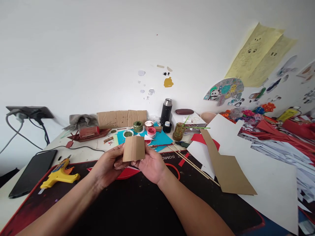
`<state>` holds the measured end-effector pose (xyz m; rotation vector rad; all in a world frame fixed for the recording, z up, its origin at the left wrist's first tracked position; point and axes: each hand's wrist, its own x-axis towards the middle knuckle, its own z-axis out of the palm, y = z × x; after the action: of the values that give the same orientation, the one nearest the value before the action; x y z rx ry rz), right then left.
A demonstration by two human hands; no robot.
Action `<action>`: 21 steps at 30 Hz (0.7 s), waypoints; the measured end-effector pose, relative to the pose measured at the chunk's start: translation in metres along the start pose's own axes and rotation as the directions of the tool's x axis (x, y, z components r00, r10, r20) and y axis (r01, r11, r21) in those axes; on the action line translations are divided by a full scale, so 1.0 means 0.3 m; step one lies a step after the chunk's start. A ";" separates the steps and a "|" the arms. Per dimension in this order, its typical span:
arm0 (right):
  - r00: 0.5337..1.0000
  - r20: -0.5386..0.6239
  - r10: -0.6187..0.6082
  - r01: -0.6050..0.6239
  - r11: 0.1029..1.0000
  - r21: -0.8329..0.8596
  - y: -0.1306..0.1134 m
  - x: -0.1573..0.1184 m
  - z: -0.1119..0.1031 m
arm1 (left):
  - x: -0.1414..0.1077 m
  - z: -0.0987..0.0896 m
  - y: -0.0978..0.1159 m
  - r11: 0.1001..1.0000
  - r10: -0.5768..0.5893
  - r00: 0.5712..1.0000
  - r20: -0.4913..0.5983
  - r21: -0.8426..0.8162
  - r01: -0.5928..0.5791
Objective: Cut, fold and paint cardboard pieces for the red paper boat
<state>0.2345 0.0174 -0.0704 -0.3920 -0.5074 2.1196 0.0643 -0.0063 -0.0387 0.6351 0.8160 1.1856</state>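
Between my two hands is a small piece of brown cardboard [134, 149], bent into a gentle curve and raised above the black desk mat [137, 209]. My left hand [110, 165] grips its left edge, with the fingers curled behind and below. On the other side, my right hand [154, 165] closes on the right edge and lower corner. Some of the fingertips are hidden by the cardboard. Below and behind the hands lies a red piece with a white edge [126, 172], partly covered by them.
A yellow glue gun [59, 177] and a black phone [33, 173] lie left. Paint jars [138, 126], a flask [166, 111] and a red model boat [90, 133] stand at the back. Wooden sticks [194, 166], cut cardboard [233, 173] and white paper [275, 183] lie right.
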 end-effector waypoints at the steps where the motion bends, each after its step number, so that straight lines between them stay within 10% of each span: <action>1: 1.000 0.002 0.001 -0.001 1.000 -0.005 0.000 -0.001 0.002 | -0.003 0.004 -0.001 1.000 0.004 1.000 -0.003 0.000 -0.004; 21: 0.990 -0.065 -0.125 0.119 0.989 -0.093 -0.042 0.015 -0.025 | -0.014 0.011 0.015 0.998 0.023 0.998 0.063 0.061 -0.027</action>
<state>0.2442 0.0291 -0.0710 -0.4732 -0.5716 1.9630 0.0639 -0.0092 -0.0324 0.7316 0.7965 1.1612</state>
